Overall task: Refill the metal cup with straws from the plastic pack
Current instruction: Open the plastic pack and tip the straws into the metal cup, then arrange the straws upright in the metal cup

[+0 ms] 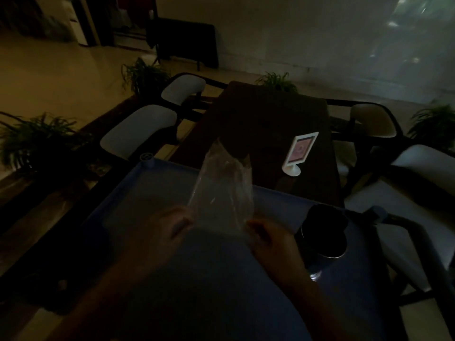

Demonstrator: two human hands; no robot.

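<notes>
**Both hands on the plastic pack, cup waiting at the right**

On my feed the room is very dim. I see the clear, crinkled plastic pack held upright above the blue plastic tray top, its upper end pointing away towards the dark wooden table. The left hand pinches the pack's lower left edge, thumb against the film. The right hand has its fingers curled round the lower right corner. So both hands hold the pack, one at each side of its bottom end. I cannot make out any straws through the film in this light.

The dark, round metal cup stands upright on the tray near its right edge, just beside the right hand but apart from it. Its inside is black to me, so I cannot tell what it holds.

On the table beyond stands a small white-framed sign on a round foot. White-cushioned chairs flank the table, and green potted plants sit on the floor to the left.
</notes>
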